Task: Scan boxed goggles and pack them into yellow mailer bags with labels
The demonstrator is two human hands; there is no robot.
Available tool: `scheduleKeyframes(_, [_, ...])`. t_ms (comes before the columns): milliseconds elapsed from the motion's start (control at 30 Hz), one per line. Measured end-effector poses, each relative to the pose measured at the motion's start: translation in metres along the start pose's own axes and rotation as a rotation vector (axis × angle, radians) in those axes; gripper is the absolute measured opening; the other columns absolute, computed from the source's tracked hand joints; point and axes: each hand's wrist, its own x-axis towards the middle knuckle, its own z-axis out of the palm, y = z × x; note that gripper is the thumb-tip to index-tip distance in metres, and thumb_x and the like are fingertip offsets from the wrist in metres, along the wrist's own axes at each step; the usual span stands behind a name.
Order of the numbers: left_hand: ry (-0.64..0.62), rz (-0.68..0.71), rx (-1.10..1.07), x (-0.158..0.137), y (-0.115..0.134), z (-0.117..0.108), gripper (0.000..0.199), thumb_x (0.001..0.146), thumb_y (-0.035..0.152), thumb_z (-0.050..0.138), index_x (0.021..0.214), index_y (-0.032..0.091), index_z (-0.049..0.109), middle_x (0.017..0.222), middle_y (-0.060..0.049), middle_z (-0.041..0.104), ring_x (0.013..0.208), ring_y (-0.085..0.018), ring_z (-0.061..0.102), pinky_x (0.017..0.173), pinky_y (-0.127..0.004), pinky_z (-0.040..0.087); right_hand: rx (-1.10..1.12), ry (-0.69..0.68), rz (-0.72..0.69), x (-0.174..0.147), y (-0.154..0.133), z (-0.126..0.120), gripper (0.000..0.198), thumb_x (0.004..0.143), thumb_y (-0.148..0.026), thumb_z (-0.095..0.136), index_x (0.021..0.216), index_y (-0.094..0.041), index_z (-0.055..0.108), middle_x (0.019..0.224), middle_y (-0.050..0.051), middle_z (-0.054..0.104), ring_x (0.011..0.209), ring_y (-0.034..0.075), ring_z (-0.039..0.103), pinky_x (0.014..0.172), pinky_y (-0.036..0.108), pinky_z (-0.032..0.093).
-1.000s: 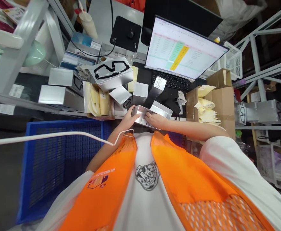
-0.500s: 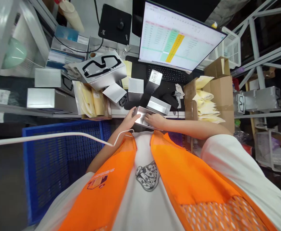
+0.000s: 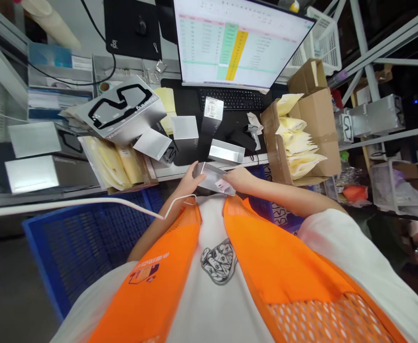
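A silver cardboard box (image 3: pixel 210 177) is held tilted close to my body, just past the desk's front edge. My left hand (image 3: pixel 189 183) grips its left end, thumb across the near side. At the right end, my right hand (image 3: pixel 240 180) has its fingers closed on the box's edge, beside a small pale label (image 3: pixel 223 185). Right beyond my hands, an open silver box half (image 3: pixel 226 152) lies on the desk. Farther back stand a labelled silver box (image 3: pixel 213 108) and other silver boxes (image 3: pixel 185 127).
A large silver box with a goggle-like black outline (image 3: pixel 123 112) lies at the left, near a carton of yellow padded envelopes (image 3: pixel 105 164). Another envelope carton (image 3: pixel 318 157) stands right. A monitor (image 3: pixel 237 43) and keyboard (image 3: pixel 230 99) are behind. A blue crate (image 3: pixel 87 247) sits below left.
My right hand has moved from inside the box to its right end. The box is tilted differently, and its pale label now shows. The camera view has shifted.
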Motion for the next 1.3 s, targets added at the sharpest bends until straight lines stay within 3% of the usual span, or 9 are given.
scheduleKeyframes(167, [0.154, -0.017, 0.003, -0.009, -0.026, -0.035, 0.088, 0.079, 0.039, 0.08, 0.157, 0.022, 0.045, 0.155, -0.015, 0.051, 0.144, -0.033, 0.048, 0.121, -0.049, 0.036, 0.546, 0.437, 0.391, -0.006, 0.06, 0.028, 0.02, 0.093, -0.03, 0.06, 0.1, -0.016, 0.072, 0.102, 0.009, 0.078, 0.092, 0.023, 0.071, 0.08, 0.03, 0.05])
scheduleKeyframes(267, [0.275, -0.092, -0.104, -0.022, -0.037, -0.052, 0.087, 0.08, 0.036, 0.077, 0.158, 0.019, 0.042, 0.147, -0.017, 0.058, 0.134, -0.033, 0.058, 0.116, -0.049, 0.043, 0.847, 0.664, 0.6, 0.021, 0.096, 0.058, 0.024, 0.088, -0.027, 0.059, 0.104, -0.012, 0.071, 0.104, 0.009, 0.077, 0.093, 0.022, 0.07, 0.086, 0.031, 0.053])
scheduleKeyframes(333, [0.352, -0.142, -0.161, -0.032, -0.039, -0.057, 0.084, 0.08, 0.031, 0.075, 0.156, 0.018, 0.044, 0.142, -0.017, 0.063, 0.127, -0.032, 0.064, 0.112, -0.047, 0.048, 0.892, 0.705, 0.661, 0.051, 0.112, 0.072, 0.028, 0.086, -0.023, 0.058, 0.108, -0.012, 0.072, 0.109, 0.01, 0.077, 0.101, 0.025, 0.07, 0.094, 0.035, 0.053])
scheduleKeyframes(433, [0.415, -0.172, -0.196, -0.048, -0.034, -0.058, 0.079, 0.079, 0.027, 0.075, 0.153, 0.02, 0.048, 0.14, -0.015, 0.065, 0.125, -0.03, 0.065, 0.109, -0.044, 0.051, 0.822, 0.639, 0.608, 0.098, 0.123, 0.075, 0.036, 0.089, -0.018, 0.053, 0.121, -0.013, 0.071, 0.126, 0.012, 0.074, 0.118, 0.027, 0.066, 0.106, 0.037, 0.049])
scheduleKeyframes(533, [0.436, -0.149, -0.207, -0.06, -0.03, -0.056, 0.077, 0.08, 0.026, 0.074, 0.153, 0.02, 0.048, 0.141, -0.015, 0.065, 0.125, -0.03, 0.065, 0.108, -0.043, 0.052, 0.741, 0.445, 0.495, 0.133, 0.126, 0.065, 0.045, 0.092, -0.012, 0.049, 0.133, -0.013, 0.068, 0.138, 0.012, 0.068, 0.127, 0.024, 0.063, 0.111, 0.032, 0.046])
scheduleKeyframes(733, [0.426, -0.124, -0.217, -0.07, -0.038, -0.051, 0.077, 0.083, 0.028, 0.073, 0.154, 0.019, 0.045, 0.145, -0.017, 0.062, 0.134, -0.03, 0.06, 0.115, -0.046, 0.046, 0.695, 0.241, 0.488, 0.161, 0.124, 0.064, 0.058, 0.083, -0.002, 0.055, 0.14, -0.011, 0.065, 0.14, 0.018, 0.066, 0.129, 0.029, 0.063, 0.112, 0.036, 0.045])
scheduleKeyframes(933, [0.43, -0.16, -0.23, -0.074, -0.043, -0.043, 0.076, 0.086, 0.029, 0.071, 0.156, 0.021, 0.043, 0.148, -0.016, 0.06, 0.135, -0.03, 0.06, 0.116, -0.047, 0.045, 0.74, 0.18, 0.582, 0.171, 0.12, 0.087, 0.053, 0.086, -0.009, 0.059, 0.139, -0.008, 0.064, 0.142, 0.022, 0.063, 0.132, 0.032, 0.061, 0.111, 0.038, 0.045])
scheduleKeyframes(1133, [0.375, -0.16, -0.162, -0.061, -0.046, -0.041, 0.08, 0.085, 0.032, 0.075, 0.157, 0.023, 0.043, 0.154, -0.016, 0.055, 0.14, -0.031, 0.055, 0.118, -0.047, 0.044, 0.91, 0.221, 0.696, 0.187, 0.122, 0.1, 0.046, 0.084, -0.015, 0.066, 0.129, -0.004, 0.066, 0.134, 0.026, 0.066, 0.125, 0.034, 0.064, 0.106, 0.037, 0.048])
scheduleKeyframes(1300, [0.364, -0.155, -0.125, -0.049, -0.039, -0.036, 0.078, 0.084, 0.029, 0.075, 0.156, 0.022, 0.046, 0.151, -0.016, 0.057, 0.144, -0.031, 0.052, 0.122, -0.047, 0.039, 1.165, 0.296, 0.793, 0.202, 0.122, 0.105, 0.029, 0.084, -0.018, 0.065, 0.112, -0.009, 0.069, 0.102, 0.016, 0.074, 0.095, 0.026, 0.071, 0.084, 0.029, 0.054])
